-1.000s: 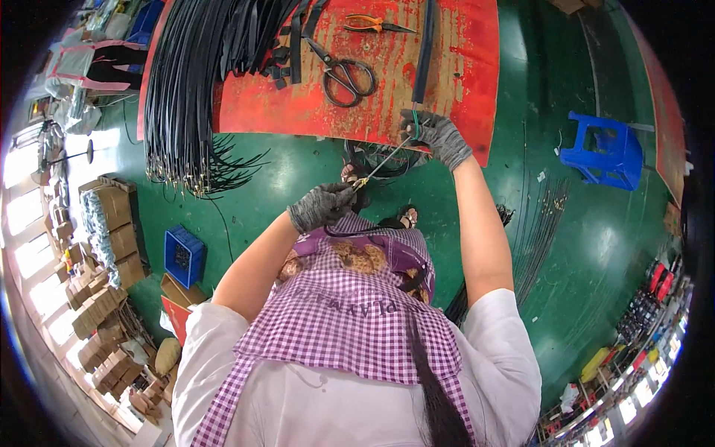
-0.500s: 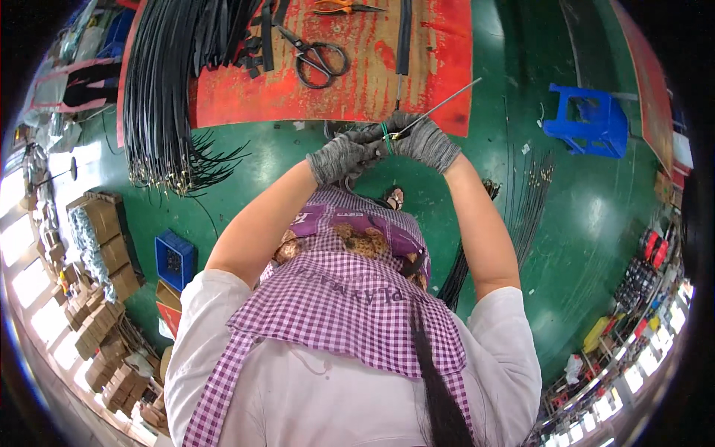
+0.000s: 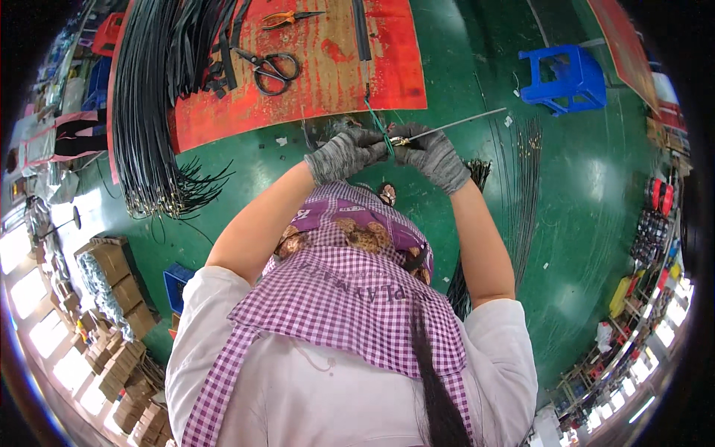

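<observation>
Both hands wear grey knitted gloves and meet just off the near edge of the red worktable (image 3: 402, 78). My left hand (image 3: 347, 155) is closed at its fingertips on a green cord (image 3: 388, 143). The cord runs up toward the dark end of a black sleeve or tube (image 3: 361, 33) lying on the table. My right hand (image 3: 433, 160) is closed around a thin metal rod (image 3: 462, 121), which sticks out to the right. Between the hands shows a small brass-coloured fitting (image 3: 400, 141), touching the cord. The gloves hide how these parts join.
On the table lie black-handled scissors (image 3: 275, 73), orange-handled pliers (image 3: 290, 19) and short black strips (image 3: 216, 78). A thick bundle of black cables (image 3: 141, 112) hangs over its left side. More cables (image 3: 525, 194) lie on the green floor, near a blue stool (image 3: 564, 78).
The table and its tools have shifted left and up in view. The rod now points more level, and the hands sit slightly apart, with more of the green cord and brass fitting showing.
</observation>
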